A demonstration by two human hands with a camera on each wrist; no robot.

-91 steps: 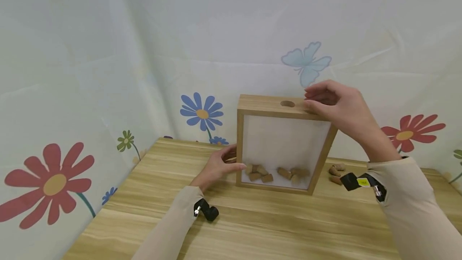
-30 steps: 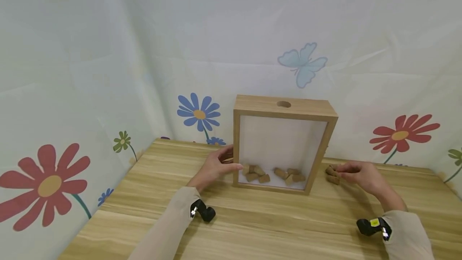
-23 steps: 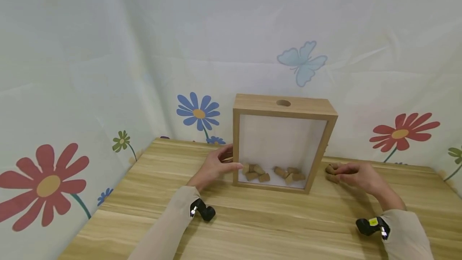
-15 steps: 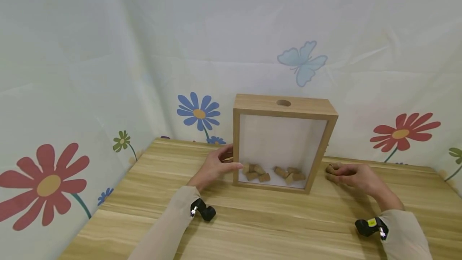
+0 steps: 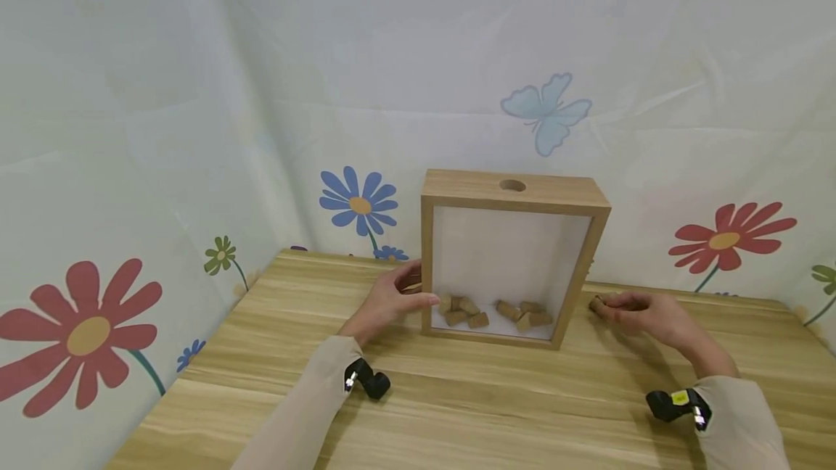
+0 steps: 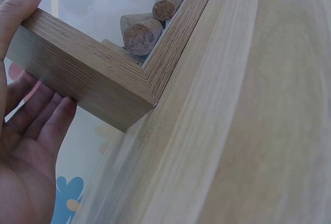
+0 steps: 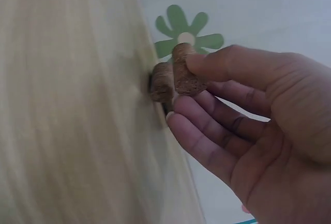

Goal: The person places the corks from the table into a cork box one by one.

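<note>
A wooden shadow box (image 5: 512,201) with a clear front and a round hole in its top stands upright on the table. Several wine corks (image 5: 466,308) lie inside along its bottom. My left hand (image 5: 390,302) grips the box's left side, thumb on the front edge and fingers behind, as the left wrist view shows at the frame corner (image 6: 111,87). To the right of the box, my right hand (image 5: 656,321) pinches a cork (image 7: 186,71) between thumb and fingers. Another cork (image 7: 162,81) sits right beside it, low at the table.
The wood-grain table (image 5: 470,405) runs back to a white curtain (image 5: 418,56) printed with flowers and a butterfly. A small black camera is strapped to each wrist (image 5: 679,406).
My right hand has come down from the box top to the corks at the right and now pinches one, lifted from the small pile. The left hand stays on the box.
</note>
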